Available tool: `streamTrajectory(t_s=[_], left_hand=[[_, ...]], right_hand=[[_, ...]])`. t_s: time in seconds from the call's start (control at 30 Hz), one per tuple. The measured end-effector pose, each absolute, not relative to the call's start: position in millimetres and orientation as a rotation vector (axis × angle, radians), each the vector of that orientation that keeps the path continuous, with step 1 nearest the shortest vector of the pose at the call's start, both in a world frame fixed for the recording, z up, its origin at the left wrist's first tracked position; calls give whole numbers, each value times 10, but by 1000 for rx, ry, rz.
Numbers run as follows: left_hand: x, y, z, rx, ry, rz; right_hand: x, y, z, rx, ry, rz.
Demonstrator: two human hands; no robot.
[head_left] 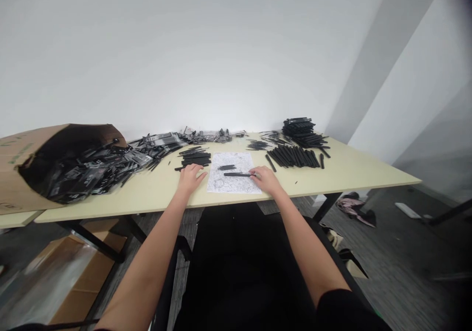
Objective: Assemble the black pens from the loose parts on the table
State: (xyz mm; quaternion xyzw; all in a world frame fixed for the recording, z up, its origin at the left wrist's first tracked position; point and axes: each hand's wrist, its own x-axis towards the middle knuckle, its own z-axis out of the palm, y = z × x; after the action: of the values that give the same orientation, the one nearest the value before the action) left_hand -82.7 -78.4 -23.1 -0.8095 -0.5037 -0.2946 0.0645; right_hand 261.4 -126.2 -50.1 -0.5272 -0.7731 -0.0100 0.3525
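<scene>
My right hand (264, 178) pinches the right end of a slim black pen-shaped stick (236, 174). The stick lies roughly level over a sheet of white paper covered in fine dark patterning (236, 187). Just above it on the sheet is a small group of thin dark pieces (226, 167). My left hand (190, 178) rests at the paper's left edge, thumb apart from the fingers. Its fingertips are at the near side of a stack of black sticks (195, 159), and I see nothing held in it.
A tipped cardboard box (22, 168) at left spills black packets (99, 168) over the yellowish table (354, 173). At right are a row of thick black sticks (295, 157) and a taller stack (299, 126). Thin dark pieces (258, 145) lie behind the paper. Below left stands another box (84, 291).
</scene>
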Motion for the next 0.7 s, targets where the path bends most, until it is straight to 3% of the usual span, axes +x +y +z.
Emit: streamTrajectory(t_s=[0.4,0.7], left_hand=[[-835,-745,-254,-2423,-1554,-852],[-829,-755,-242,-2416,-1550,-833]], right_hand=[[2600,-1275,-491,-1566,-2007,-38],[2608,-1297,-465,-1382,-2051,-14]])
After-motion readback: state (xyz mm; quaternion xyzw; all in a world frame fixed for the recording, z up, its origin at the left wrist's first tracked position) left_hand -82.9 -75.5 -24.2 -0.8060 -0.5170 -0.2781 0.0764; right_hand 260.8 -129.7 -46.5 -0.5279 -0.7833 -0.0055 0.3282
